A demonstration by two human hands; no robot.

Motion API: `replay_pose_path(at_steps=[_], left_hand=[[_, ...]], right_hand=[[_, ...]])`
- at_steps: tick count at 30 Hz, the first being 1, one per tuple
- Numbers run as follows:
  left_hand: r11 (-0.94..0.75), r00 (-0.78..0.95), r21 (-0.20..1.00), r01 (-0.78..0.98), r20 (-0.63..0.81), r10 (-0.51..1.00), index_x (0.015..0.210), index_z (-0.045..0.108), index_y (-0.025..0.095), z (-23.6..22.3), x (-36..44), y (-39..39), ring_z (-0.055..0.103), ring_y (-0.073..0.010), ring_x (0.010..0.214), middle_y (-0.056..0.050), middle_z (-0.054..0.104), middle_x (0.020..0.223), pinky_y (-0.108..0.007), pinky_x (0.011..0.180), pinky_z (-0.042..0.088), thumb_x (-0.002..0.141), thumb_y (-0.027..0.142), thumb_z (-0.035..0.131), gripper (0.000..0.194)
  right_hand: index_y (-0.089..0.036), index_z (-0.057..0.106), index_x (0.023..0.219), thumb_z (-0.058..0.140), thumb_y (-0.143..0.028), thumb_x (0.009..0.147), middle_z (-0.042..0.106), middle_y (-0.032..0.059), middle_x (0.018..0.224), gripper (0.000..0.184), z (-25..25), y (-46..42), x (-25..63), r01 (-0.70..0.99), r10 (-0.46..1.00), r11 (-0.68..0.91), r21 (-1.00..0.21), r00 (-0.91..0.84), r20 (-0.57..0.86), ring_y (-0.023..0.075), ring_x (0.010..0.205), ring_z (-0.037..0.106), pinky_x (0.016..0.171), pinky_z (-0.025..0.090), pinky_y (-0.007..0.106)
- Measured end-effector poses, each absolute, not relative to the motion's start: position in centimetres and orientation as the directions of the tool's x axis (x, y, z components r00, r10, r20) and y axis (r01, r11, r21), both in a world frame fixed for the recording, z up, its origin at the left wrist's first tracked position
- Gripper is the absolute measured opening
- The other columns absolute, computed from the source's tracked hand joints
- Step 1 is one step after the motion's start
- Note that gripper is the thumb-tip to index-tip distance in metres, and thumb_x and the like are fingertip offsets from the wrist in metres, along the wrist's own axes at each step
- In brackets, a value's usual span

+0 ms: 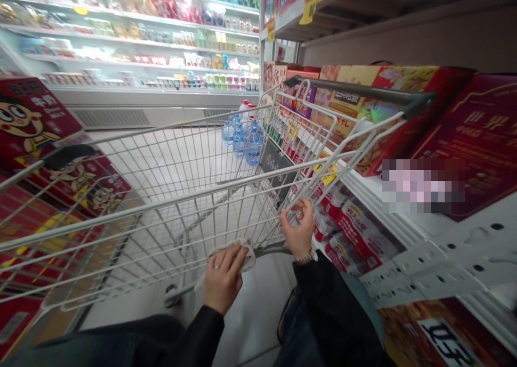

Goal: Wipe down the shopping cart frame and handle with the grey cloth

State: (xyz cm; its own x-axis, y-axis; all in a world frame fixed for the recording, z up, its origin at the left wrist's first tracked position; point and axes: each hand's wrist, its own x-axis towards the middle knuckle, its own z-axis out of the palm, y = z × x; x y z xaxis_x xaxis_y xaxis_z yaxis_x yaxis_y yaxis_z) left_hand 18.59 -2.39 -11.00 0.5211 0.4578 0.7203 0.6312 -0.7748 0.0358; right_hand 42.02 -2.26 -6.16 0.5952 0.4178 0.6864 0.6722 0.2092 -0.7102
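Observation:
An empty wire shopping cart (169, 195) fills the aisle in front of me, tilted in the view, its dark handle (363, 93) at the upper right. My left hand (223, 278) presses a whitish cloth (247, 255) against the lower bar of the cart's rear frame, fingers curled over the cloth, a ring on one finger. My right hand (299, 228) grips a wire of the cart's rear flap a little to the right and higher; a watch shows at its wrist. Both sleeves are dark.
Red gift boxes (464, 141) line the white shelf on my right, with red-and-white packs (355, 232) on the shelf below. Red cartoon-printed cartons (36, 135) stack on the left. Water bottles (242, 135) stand beyond the cart, before a long chilled display (133, 44).

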Motion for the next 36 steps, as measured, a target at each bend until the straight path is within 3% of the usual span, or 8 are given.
replay_pose_path(at_steps=[3, 8, 13, 16, 24, 31, 36], left_hand=[[-0.766, 0.511, 0.066, 0.639, 0.708, 0.487, 0.129, 0.061, 0.022, -11.9, 18.3, -2.6, 0.065, -0.0277, 0.109, -0.008, 0.072, 0.120, -0.042, 0.090, 0.050, 0.072, -0.003, 0.052, 0.063], [-0.770, 0.431, 0.080, 0.633, 0.790, 0.437, 0.138, 0.056, 0.024, -9.0, 18.4, -2.6, 0.062, -0.0302, 0.118, -0.010, 0.068, 0.127, -0.047, 0.102, 0.047, 0.076, 0.000, 0.057, 0.067], [-0.752, 0.481, 0.034, 0.658, 0.749, 0.455, 0.131, 0.061, 0.024, -10.6, 18.4, -2.3, 0.063, -0.0308, 0.110, -0.010, 0.071, 0.119, -0.046, 0.092, 0.048, 0.072, 0.001, 0.056, 0.063], [-0.737, 0.518, 0.066, 0.672, 0.670, 0.532, 0.126, 0.063, 0.024, -12.4, 18.0, -2.4, 0.064, -0.0290, 0.105, -0.009, 0.071, 0.117, -0.043, 0.088, 0.050, 0.069, 0.000, 0.055, 0.062], [-0.761, 0.407, 0.107, 0.639, 0.793, 0.454, 0.141, 0.055, 0.028, -8.9, 17.5, -2.2, 0.062, -0.0302, 0.119, -0.009, 0.067, 0.127, -0.049, 0.104, 0.048, 0.077, -0.001, 0.056, 0.070], [-0.719, 0.491, 0.078, 0.691, 0.679, 0.546, 0.129, 0.061, 0.024, -12.3, 17.0, -2.4, 0.064, -0.0301, 0.106, -0.009, 0.070, 0.119, -0.045, 0.091, 0.051, 0.071, 0.001, 0.056, 0.062], [-0.744, 0.437, 0.120, 0.657, 0.744, 0.505, 0.138, 0.055, 0.027, -10.5, 16.2, -2.5, 0.062, -0.0302, 0.116, -0.010, 0.066, 0.127, -0.048, 0.100, 0.049, 0.075, 0.000, 0.055, 0.068]], right_hand=[[-0.019, 0.050, 0.131, 0.069, -0.030, 0.084, 0.067, 0.0063, 0.104, 0.052, -6.3, -2.3, 42.1, 0.673, 0.420, 0.211, -0.708, 0.592, 0.688, 0.0192, 0.094, 0.066, 0.091, 0.053, 0.039], [-0.020, 0.050, 0.131, 0.068, -0.030, 0.083, 0.066, 0.0056, 0.101, 0.051, -6.3, -2.3, 42.1, 0.671, 0.417, 0.203, -0.713, 0.599, 0.683, 0.0202, 0.096, 0.066, 0.089, 0.054, 0.039], [-0.020, 0.050, 0.128, 0.067, -0.030, 0.083, 0.066, 0.0046, 0.099, 0.049, -6.0, -2.3, 42.1, 0.675, 0.415, 0.199, -0.710, 0.599, 0.685, 0.0197, 0.094, 0.066, 0.089, 0.054, 0.038], [-0.020, 0.050, 0.129, 0.068, -0.029, 0.083, 0.066, 0.0049, 0.101, 0.050, -6.1, -2.2, 42.2, 0.672, 0.419, 0.207, -0.711, 0.596, 0.685, 0.0190, 0.093, 0.065, 0.089, 0.054, 0.038], [-0.020, 0.050, 0.131, 0.067, -0.029, 0.083, 0.066, 0.0045, 0.100, 0.052, -6.4, -2.1, 42.2, 0.686, 0.400, 0.214, -0.696, 0.588, 0.703, 0.0188, 0.093, 0.065, 0.089, 0.055, 0.038], [-0.019, 0.052, 0.129, 0.068, -0.030, 0.082, 0.068, 0.0068, 0.103, 0.050, -6.2, -2.1, 42.3, 0.680, 0.397, 0.202, -0.705, 0.601, 0.693, 0.0202, 0.095, 0.067, 0.088, 0.055, 0.039], [-0.018, 0.055, 0.124, 0.070, -0.027, 0.080, 0.070, 0.0063, 0.100, 0.048, -5.9, -2.1, 42.1, 0.714, 0.338, 0.191, -0.673, 0.596, 0.728, 0.0191, 0.087, 0.069, 0.083, 0.056, 0.037]])
